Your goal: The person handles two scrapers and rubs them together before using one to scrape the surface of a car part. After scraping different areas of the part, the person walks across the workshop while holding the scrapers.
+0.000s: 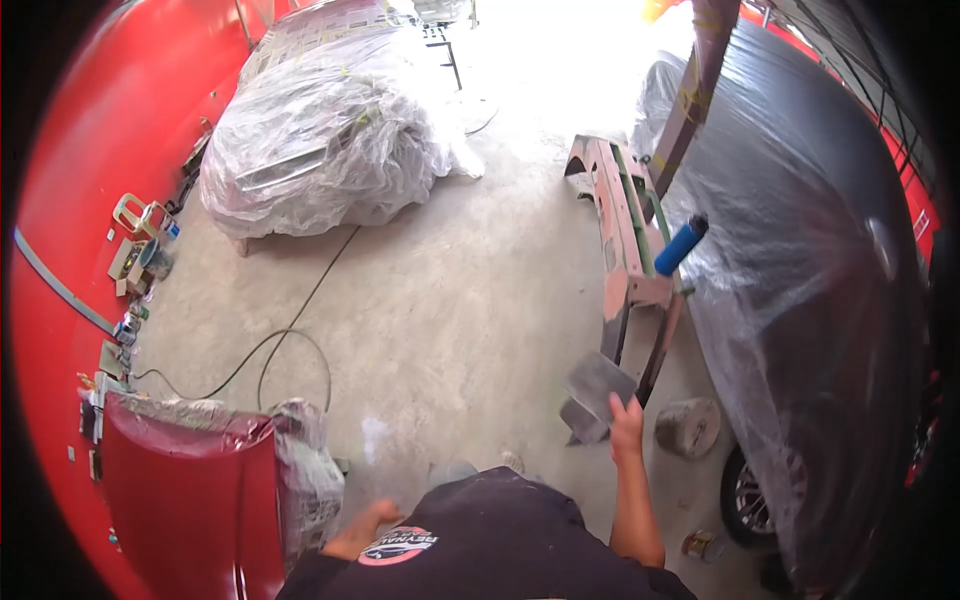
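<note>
My right hand (627, 425) grips the near edge of a flat grey sheet (603, 380), fingers closed on its corner. A darker grey flap (585, 422) shows just below the sheet. Both overlap the lower legs of a stand that bears a long car body part (611, 200), patched in pink and green. A blue cylinder (682, 246) sits upright at the near end of that part. My left hand (372, 517) is low beside my dark shirt, apart from everything around it; its fingers are small and blurred.
A plastic-wrapped car (320, 140) stands ahead left, another covered car (800, 260) to the right with its wheel (765, 490) showing. A red car panel (190, 500) is at lower left. A hose (300, 310) loops over the floor. A round block (688, 428) and a tin (703, 545) lie right.
</note>
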Tool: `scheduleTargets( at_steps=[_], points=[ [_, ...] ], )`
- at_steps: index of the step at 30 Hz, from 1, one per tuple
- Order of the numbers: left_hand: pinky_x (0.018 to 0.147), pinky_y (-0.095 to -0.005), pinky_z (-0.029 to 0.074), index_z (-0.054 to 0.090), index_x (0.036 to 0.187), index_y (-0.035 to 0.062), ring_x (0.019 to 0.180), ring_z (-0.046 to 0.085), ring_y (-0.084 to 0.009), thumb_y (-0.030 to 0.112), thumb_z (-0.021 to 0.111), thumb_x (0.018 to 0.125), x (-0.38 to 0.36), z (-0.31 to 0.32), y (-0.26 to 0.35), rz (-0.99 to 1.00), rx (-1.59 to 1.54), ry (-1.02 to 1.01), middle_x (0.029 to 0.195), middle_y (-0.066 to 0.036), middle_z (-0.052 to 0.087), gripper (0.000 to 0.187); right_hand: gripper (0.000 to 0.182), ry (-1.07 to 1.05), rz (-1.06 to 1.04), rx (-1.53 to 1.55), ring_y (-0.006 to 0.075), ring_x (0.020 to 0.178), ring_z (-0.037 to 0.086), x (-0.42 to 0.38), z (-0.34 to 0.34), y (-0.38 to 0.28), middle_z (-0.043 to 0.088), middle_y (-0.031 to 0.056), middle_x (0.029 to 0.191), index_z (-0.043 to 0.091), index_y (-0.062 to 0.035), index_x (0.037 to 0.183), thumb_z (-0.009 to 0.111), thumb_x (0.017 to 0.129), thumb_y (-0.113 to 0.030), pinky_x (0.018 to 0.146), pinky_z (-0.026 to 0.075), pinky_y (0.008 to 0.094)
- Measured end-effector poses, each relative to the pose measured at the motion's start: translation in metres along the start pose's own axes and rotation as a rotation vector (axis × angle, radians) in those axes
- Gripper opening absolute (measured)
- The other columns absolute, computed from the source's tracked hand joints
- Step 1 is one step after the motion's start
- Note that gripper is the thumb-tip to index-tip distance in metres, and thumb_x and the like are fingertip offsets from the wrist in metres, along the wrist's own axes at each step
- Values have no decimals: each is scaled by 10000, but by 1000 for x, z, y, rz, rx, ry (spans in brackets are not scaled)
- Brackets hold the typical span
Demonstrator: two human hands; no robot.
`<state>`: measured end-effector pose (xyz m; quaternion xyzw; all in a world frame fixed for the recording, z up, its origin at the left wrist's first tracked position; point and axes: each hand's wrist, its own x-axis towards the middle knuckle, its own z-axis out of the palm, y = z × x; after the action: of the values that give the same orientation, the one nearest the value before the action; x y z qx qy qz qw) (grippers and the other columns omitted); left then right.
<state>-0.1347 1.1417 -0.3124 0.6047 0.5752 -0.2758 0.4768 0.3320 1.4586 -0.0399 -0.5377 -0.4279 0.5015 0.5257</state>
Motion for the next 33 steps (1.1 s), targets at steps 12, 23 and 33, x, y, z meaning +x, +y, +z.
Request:
scheduleTargets(
  at_steps=[12,23,33],
  points=[
    [717,-358,501,699,936,100,846,624,-211,343,550,841,98,-283,-68,-6,-555,423,902,-109,674,300,347,-190,77,-909,376,962,612,407,110,120,644,220,986,600,-12,1071,579,853,-281,808,467,464],
    [711,-297,493,607,1116,-33,754,629,-164,241,588,859,189,-1101,-11,215,-809,1113,847,-111,681,376,453,-133,902,-1026,406,959,602,454,83,215,647,232,975,637,-27,1029,620,744,-378,807,463,468],
    [659,-411,523,701,842,79,757,664,-293,241,487,840,446,-991,-94,250,-267,525,811,-110,691,269,350,-5,58,-735,358,971,619,1093,321,30,658,185,1004,613,-52,1099,620,815,-257,828,476,411]
  ],
)
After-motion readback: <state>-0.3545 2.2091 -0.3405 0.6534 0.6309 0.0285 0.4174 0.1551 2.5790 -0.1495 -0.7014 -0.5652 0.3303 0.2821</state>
